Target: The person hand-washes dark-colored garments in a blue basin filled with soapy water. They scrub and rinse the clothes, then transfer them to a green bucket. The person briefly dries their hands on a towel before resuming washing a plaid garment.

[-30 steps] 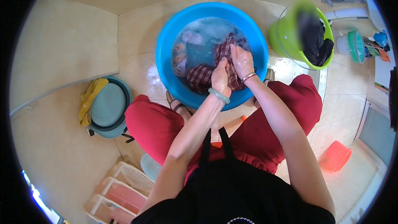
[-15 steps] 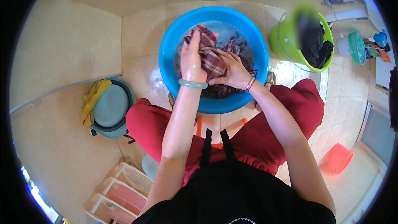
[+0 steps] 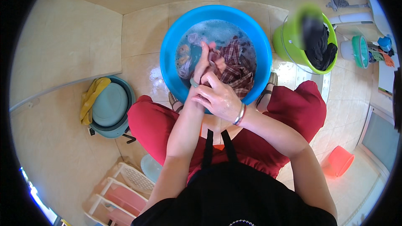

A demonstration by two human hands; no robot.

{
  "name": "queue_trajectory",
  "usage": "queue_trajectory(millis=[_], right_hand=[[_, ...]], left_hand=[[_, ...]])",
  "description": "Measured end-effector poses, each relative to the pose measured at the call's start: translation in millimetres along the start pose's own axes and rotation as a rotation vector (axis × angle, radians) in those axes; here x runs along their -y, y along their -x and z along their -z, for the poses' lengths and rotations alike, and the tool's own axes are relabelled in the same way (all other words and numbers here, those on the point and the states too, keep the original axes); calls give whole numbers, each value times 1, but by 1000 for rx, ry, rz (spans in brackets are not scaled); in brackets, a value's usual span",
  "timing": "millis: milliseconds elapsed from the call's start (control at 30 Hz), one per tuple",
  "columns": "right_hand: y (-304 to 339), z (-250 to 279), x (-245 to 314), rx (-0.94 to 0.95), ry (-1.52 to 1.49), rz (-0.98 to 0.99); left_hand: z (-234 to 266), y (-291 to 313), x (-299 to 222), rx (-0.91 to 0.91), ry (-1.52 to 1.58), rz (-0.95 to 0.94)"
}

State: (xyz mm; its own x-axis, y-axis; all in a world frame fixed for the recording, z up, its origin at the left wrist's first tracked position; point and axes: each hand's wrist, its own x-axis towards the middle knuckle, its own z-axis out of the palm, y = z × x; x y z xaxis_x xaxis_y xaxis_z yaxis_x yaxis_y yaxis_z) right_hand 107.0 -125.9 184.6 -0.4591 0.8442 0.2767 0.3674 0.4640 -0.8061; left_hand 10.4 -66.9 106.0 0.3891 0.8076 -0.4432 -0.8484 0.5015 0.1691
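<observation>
A blue basin of sudsy water stands between my feet. Maroon plaid cloth lies bunched and wet in its right half. My left hand is over the water, thumb up, its blurred fingers curled on a fold of the same cloth. Crossing over from the right, my right hand wraps its fingers round my left wrist at a pale green bangle, hiding most of the bangle. Pale lilac cloth floats at the basin's left side.
A lime-green bucket of dark clothes stands to the right. Stacked grey-blue basins with a yellow cloth lean at left. A white rack sits lower left, a red-orange bucket lower right.
The plaid cloth I was holding up with both hands is down in the basin. My right hand has left it and moved down-left onto my left wrist. The lilac cloth shows now.
</observation>
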Motion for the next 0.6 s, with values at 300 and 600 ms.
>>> queue_trajectory(millis=[300, 600], right_hand=[[-12, 1, -105, -314, 276, -301], [2, -20, -45, -217, 264, 7]], left_hand=[[-3, -2, 52, -603, -301, -322], [36, 2, 28, -289, -162, -62]])
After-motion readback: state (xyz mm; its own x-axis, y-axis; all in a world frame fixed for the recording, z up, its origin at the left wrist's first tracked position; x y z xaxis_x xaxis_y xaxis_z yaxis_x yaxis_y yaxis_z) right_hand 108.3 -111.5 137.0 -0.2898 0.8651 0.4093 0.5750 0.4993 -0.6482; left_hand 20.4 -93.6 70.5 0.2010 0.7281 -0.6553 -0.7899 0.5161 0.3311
